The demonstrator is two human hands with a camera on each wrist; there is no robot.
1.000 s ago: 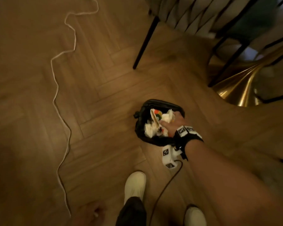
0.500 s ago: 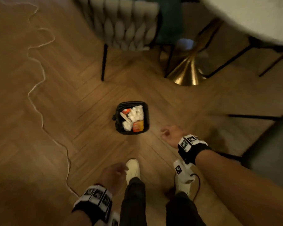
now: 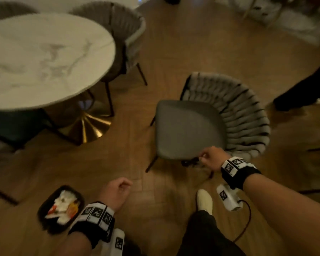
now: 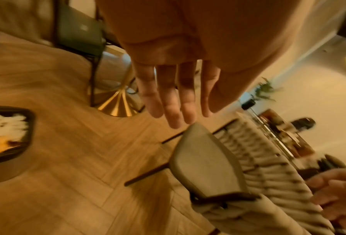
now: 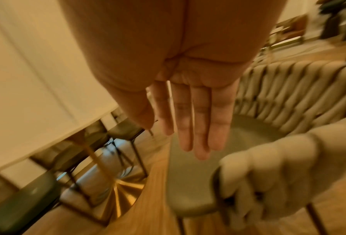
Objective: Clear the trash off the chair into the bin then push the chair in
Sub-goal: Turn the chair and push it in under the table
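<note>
The grey chair (image 3: 188, 130) with a woven back (image 3: 238, 117) stands on the wooden floor, away from the table, and I see no trash on its seat. The black bin (image 3: 44, 226) sits on the floor at lower left, holding white paper and orange scraps. My right hand (image 3: 209, 158) hovers at the seat's near corner, by the end of the woven back. Its fingers (image 5: 192, 127) are straight above the seat (image 5: 198, 182) and hold nothing. My left hand (image 3: 116, 189) hangs over the floor between bin and chair, with its fingers (image 4: 174, 103) relaxed and nothing in them.
A round marble table (image 3: 44, 58) on a gold base (image 3: 87, 126) stands at the left. A second woven chair (image 3: 122, 34) is tucked behind it. Another person's dark leg (image 3: 303, 89) is at the right. My white shoe (image 3: 204, 200) and a black cable (image 3: 248, 218) are near the chair.
My right hand left the trash in the bin, pulled out and moved up to the chair's near edge. The view swung from the bin to the chair. The left hand rose into view.
</note>
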